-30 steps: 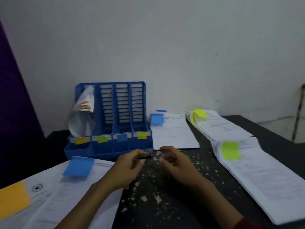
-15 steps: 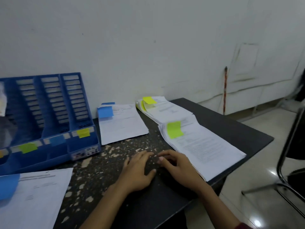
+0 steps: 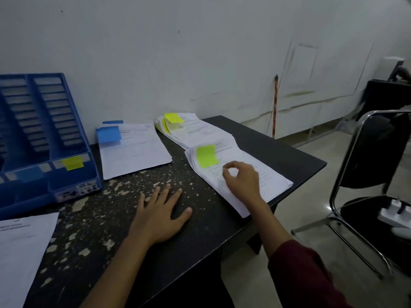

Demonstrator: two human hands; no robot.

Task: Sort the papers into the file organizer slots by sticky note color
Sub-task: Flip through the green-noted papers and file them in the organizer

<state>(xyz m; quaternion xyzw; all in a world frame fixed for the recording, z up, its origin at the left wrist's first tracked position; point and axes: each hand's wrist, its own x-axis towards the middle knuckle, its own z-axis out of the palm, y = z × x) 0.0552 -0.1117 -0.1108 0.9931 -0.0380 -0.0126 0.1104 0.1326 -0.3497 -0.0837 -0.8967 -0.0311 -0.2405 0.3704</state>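
currently you are at the pick-up step: your right hand (image 3: 241, 181) sits on the green stack (image 3: 273, 182) at the table's right edge, fingers curled just below its green note (image 3: 207, 155); whether they have pinched the top sheet cannot be told. your left hand (image 3: 160, 216) lies flat and released on the table (image 3: 211, 230). next move, as judged: separate the sheets cleanly, then carry them left past the blue stack (image 3: 133, 152) to the organizer (image 3: 73, 181). noted: the organizer is cut off at the left, only its yellow label (image 3: 72, 162) and blue label (image 3: 30, 174) show, so the green slot is out of view; print on the papers is unreadable
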